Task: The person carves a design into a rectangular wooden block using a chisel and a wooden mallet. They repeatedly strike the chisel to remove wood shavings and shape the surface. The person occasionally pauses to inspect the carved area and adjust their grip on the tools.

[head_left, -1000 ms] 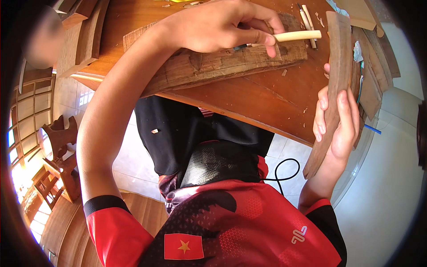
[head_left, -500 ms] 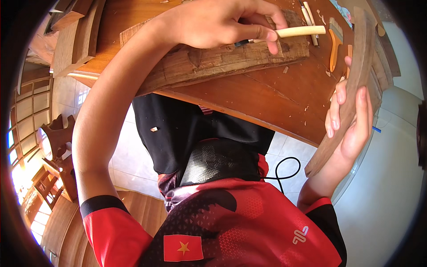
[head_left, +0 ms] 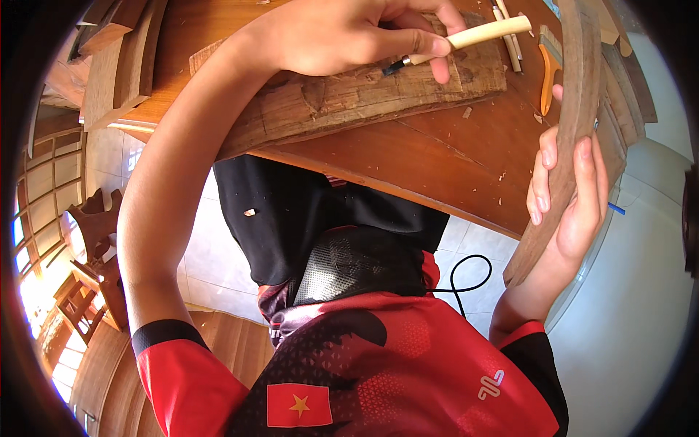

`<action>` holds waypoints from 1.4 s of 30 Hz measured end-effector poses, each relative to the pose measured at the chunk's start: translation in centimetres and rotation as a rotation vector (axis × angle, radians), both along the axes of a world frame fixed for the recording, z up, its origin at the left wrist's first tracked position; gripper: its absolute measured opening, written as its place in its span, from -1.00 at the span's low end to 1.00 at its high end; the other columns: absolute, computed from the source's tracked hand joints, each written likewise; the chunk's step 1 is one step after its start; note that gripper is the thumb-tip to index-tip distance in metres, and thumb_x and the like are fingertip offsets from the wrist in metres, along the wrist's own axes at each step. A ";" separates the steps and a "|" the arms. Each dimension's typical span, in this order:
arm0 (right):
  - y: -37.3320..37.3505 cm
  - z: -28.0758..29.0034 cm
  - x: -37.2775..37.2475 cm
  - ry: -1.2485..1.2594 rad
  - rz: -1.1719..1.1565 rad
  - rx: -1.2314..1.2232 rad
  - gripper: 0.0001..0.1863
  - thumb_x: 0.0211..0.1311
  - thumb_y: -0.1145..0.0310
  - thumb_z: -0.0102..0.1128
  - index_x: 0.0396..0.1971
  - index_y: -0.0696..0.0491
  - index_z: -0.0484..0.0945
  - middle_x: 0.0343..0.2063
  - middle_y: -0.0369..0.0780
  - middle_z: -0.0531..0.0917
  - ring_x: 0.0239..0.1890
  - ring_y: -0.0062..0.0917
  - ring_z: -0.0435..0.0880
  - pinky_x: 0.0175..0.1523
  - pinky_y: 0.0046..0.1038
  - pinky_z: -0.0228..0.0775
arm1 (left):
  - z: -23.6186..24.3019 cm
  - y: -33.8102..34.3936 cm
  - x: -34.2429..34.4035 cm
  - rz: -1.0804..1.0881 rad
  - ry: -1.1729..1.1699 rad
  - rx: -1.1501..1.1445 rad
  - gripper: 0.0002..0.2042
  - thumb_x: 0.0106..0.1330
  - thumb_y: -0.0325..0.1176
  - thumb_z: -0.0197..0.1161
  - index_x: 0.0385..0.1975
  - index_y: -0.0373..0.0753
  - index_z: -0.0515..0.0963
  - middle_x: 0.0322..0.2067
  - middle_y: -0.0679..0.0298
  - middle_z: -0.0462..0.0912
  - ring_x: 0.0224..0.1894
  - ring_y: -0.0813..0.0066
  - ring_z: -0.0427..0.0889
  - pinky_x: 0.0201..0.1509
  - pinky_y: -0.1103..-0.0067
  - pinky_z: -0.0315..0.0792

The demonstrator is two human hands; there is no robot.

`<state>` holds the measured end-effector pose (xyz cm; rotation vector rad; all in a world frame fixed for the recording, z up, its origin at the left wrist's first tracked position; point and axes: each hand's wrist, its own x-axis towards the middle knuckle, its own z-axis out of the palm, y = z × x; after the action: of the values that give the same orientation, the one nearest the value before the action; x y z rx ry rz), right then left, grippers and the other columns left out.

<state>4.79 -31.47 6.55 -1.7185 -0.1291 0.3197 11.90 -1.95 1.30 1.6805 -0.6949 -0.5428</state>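
Note:
A chisel (head_left: 491,32) with a pale wooden handle and a dark metal tip is pinched between the thumb and fingers of my left hand (head_left: 364,36). The chisel slants over a rough brown wooden board (head_left: 328,109), its tip close above or on the board; I cannot tell which. My right hand (head_left: 579,189) is wrapped round a long, slightly curved wooden bar (head_left: 579,87), held upright to the right of the board. The bar's upper end runs out of the picture.
The board lies near the edge of a brown table (head_left: 451,156) strewn with wood chips. Beyond it lie slim pale-handled tools (head_left: 510,40) and an orange-handled brush (head_left: 547,76). Wooden planks (head_left: 131,62) stand at the left; more wood pieces (head_left: 622,95) sit at the right.
The chisel's handle end has tilted up, and its dark tip shows more clearly. The wooden bar has swung slightly left at its top and stands more upright.

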 end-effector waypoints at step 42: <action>0.2 -3.3 -1.7 0.065 -0.113 0.131 -0.42 0.69 0.16 -0.24 0.46 0.26 0.17 -0.37 -0.26 0.46 -0.74 -0.74 0.33 -0.76 -0.64 0.25 | -0.6 0.1 -0.1 -0.097 -0.316 0.034 -0.75 0.51 -0.38 0.14 0.06 -0.30 0.61 -0.09 0.16 0.80 0.04 0.31 0.73 0.23 0.36 0.52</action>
<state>3.07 -31.26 3.21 -1.5769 -0.0054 0.2774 11.80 -1.90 0.73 1.7911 -1.0047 -0.3604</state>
